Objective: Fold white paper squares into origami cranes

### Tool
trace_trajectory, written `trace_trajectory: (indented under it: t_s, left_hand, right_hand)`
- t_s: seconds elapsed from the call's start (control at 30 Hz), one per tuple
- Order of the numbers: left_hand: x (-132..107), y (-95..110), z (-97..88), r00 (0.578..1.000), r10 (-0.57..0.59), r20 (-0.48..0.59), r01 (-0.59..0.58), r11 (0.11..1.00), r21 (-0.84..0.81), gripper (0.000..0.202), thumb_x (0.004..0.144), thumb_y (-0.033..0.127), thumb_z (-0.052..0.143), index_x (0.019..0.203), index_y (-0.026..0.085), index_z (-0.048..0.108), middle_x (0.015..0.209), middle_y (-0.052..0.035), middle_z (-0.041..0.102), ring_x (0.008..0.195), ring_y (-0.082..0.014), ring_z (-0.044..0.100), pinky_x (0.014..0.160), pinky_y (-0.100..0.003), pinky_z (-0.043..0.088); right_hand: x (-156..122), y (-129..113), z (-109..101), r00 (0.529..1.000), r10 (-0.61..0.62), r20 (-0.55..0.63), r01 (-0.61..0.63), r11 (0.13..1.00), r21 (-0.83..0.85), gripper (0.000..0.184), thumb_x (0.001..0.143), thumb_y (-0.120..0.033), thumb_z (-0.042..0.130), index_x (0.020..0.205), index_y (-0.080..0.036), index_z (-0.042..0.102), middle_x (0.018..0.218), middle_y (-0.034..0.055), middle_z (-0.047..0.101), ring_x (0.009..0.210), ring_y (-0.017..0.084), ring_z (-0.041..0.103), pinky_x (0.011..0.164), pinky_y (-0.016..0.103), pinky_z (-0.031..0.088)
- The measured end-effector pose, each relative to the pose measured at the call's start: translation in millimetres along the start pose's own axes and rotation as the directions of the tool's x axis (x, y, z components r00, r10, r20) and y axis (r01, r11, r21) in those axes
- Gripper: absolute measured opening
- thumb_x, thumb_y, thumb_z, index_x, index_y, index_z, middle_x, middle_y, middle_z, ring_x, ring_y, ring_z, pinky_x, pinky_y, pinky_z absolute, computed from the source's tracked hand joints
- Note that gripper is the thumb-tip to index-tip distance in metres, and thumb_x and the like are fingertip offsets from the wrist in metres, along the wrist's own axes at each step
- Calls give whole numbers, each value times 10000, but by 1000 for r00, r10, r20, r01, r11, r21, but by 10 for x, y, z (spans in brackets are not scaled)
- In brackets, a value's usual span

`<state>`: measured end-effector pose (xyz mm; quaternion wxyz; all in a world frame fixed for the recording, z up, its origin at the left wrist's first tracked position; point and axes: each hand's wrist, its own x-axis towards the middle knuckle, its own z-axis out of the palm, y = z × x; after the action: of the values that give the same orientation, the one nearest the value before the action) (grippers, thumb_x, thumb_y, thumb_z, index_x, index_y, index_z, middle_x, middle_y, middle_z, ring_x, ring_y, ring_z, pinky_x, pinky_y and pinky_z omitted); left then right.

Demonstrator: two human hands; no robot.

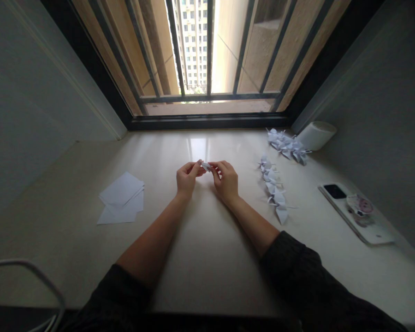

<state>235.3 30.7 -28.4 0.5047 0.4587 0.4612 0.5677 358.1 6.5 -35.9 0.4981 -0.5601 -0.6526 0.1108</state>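
A small folded piece of white paper (206,166) is held up between my hands, just above the pale sill in the middle of the view. My left hand (187,177) pinches its left end between thumb and fingers. On the other side, my right hand (225,179) grips the right end with its fingertips. The paper's exact shape is too small to make out. To the right of my right hand lies a row of folded white paper cranes (272,184). A second cluster of paper cranes (286,145) sits farther back.
Loose white paper sheets (122,193) lie overlapping at the left. A white cylinder (316,135) stands behind the cranes, and a phone (358,214) with a round grip rests at the right. A barred window (207,122) closes off the back; a cable (31,265) curves at lower left.
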Motion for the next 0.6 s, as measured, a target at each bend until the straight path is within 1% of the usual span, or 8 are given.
trace_trajectory:
  t_s: [0.13, 0.23, 0.33, 0.47, 0.6]
  left_hand:
    - [12, -15, -13, 1000, -5, -5, 5, 1000, -1, 366, 682, 495, 664, 789, 147, 693, 695, -57, 694, 649, -170, 662, 649, -292, 519]
    - [14, -22, -17, 1000, 8, 2, -8, 1000, 1, 354, 687, 483, 665, 790, 146, 694, 702, -54, 692, 650, -164, 659, 642, -284, 519]
    - [6, -17, -14, 1000, 19, 14, -19, 1000, 4, 350, 689, 476, 665, 802, 146, 695, 718, -53, 693, 657, -162, 659, 650, -284, 521]
    - [-6, -5, -3, 1000, 23, 14, -23, 1000, 13, 343, 693, 474, 664, 799, 149, 694, 720, -52, 695, 651, -160, 660, 651, -284, 520]
    - [-9, -9, 0, 999, 14, 32, -15, 1000, 24, 343, 685, 475, 671, 783, 148, 692, 695, -55, 693, 646, -167, 664, 651, -290, 520]
  right_hand:
    - [-18, -38, -22, 998, -64, 16, 65, 997, -46, 209, 853, -241, 483, 1003, -223, 627, 877, 62, 617, 853, 204, 543, 796, 339, 445]
    - [-24, -49, -30, 997, -73, 9, 73, 995, -63, 204, 835, -255, 511, 997, -210, 627, 871, 63, 615, 835, 203, 541, 792, 339, 444]
    - [-22, -46, -25, 999, -34, -1, 34, 999, -35, 187, 833, -285, 527, 966, -215, 638, 842, 56, 615, 797, 195, 541, 759, 335, 448]
    - [-5, -43, -20, 999, 33, -23, -31, 999, 44, 156, 836, -328, 543, 854, -227, 660, 804, 42, 628, 763, 184, 541, 720, 328, 450]
    - [11, -39, -24, 997, 65, -32, -61, 991, 117, 156, 830, -312, 551, 781, -221, 667, 772, 37, 638, 751, 178, 545, 682, 316, 452]
